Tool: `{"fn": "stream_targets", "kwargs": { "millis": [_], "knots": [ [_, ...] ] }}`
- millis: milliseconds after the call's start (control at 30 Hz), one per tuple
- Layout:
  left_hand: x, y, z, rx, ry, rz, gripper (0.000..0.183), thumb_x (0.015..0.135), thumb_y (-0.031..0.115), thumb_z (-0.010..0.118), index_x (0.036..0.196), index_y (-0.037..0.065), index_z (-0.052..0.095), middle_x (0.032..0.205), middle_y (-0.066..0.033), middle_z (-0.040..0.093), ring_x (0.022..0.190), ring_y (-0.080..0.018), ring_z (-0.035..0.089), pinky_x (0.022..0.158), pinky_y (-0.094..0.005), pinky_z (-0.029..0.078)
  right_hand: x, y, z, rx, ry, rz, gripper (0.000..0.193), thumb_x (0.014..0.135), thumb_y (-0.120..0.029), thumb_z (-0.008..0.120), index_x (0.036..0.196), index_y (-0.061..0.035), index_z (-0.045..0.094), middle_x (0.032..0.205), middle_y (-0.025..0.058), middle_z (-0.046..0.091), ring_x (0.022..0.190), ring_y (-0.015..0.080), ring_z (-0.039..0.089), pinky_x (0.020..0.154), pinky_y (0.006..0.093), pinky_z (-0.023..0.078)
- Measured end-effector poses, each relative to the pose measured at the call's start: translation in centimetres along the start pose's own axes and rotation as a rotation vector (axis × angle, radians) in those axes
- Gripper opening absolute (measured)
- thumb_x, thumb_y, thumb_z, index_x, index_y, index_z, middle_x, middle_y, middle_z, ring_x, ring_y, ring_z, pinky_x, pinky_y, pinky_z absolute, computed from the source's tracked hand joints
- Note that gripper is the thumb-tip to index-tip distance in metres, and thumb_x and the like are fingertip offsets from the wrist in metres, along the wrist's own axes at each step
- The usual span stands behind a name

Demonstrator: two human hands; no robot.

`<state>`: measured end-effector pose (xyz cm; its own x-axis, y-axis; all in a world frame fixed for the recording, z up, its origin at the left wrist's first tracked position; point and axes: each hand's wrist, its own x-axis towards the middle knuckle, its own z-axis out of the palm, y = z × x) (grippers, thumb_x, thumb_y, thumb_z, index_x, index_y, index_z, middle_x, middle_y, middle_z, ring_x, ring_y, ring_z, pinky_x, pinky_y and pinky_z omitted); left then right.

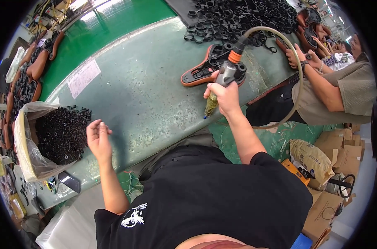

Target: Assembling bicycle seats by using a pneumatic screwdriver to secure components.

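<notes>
My right hand (225,95) is wrapped round a pneumatic screwdriver (226,74), a grey metal body with an orange-and-black hose fitting and a yellowish wrapped end. The tool is held over the near edge of the bench. Just beyond it lies a brown and black bicycle saddle (198,74), underside up, partly covered by the tool. My left hand (99,139) hovers beside a plastic-lined box (25,145) of small dark screws (63,133). Its fingers are curled together near the thumb; whatever they may hold is too small to make out.
The air hose (299,79) loops out to the right. Black clamp-like parts (238,18) are heaped at the back of the green bench (134,83). More saddles (38,64) are stacked at left. A co-worker (334,91) stands at right; a phone (69,181) lies near the box.
</notes>
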<state>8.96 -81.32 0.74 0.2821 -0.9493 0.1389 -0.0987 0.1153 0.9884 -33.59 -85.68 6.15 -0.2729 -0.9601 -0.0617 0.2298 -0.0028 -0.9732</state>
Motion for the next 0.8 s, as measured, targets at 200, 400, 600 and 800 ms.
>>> {"fn": "stream_targets", "kwargs": {
  "millis": [200, 400, 600, 800],
  "knots": [
    [-1.5, 0.7, 4.3, -0.125, -0.017, -0.151, 0.014, 0.106, 0.008, 0.065, 0.117, 0.000, 0.068, 0.096, -0.0040, 0.069, 0.083, -0.0120, 0.067, 0.079, -0.0270, 0.055, 1.5, 0.8, 4.3, 0.022, -0.313, 0.151, 0.031, 0.078, 0.010, 0.064, 0.107, 0.0008, 0.059, 0.142, 0.0168, 0.059, 0.065, 0.0206, 0.069, 0.060, 0.0362, 0.056],
    [-2.0, 0.7, 5.8, -0.398, -0.078, -0.252, 0.020, 0.106, 0.010, 0.066, 0.122, -0.001, 0.071, 0.102, -0.0081, 0.073, 0.087, -0.0165, 0.071, 0.084, -0.0317, 0.058, -0.5, -0.7, 4.1, -0.213, -0.947, 0.404, 0.029, 0.075, 0.003, 0.064, 0.103, -0.0025, 0.060, 0.125, 0.0129, 0.070, 0.064, 0.0126, 0.066, 0.062, 0.0320, 0.055],
    [-4.7, 1.7, 5.8, -0.584, -0.111, -0.283, 0.018, 0.106, 0.004, 0.063, 0.121, -0.002, 0.070, 0.107, -0.0114, 0.073, 0.091, -0.0186, 0.071, 0.087, -0.0327, 0.058, -1.7, -4.4, 2.4, -0.012, -0.767, 0.224, 0.035, 0.083, -0.009, 0.072, 0.114, 0.0012, 0.059, 0.127, 0.0297, 0.068, 0.066, 0.0151, 0.068, 0.063, 0.0290, 0.054],
    [-6.0, 5.4, 8.5, -0.751, -0.415, -0.194, 0.022, 0.104, 0.002, 0.064, 0.124, -0.004, 0.070, 0.109, -0.0137, 0.070, 0.092, -0.0208, 0.070, 0.085, -0.0334, 0.058, -3.7, -8.3, 8.8, 0.450, -0.823, -0.379, 0.026, 0.097, -0.010, 0.059, 0.121, -0.0088, 0.048, 0.115, 0.0145, 0.059, 0.079, 0.0196, 0.064, 0.072, 0.0378, 0.053]
  ]
}}
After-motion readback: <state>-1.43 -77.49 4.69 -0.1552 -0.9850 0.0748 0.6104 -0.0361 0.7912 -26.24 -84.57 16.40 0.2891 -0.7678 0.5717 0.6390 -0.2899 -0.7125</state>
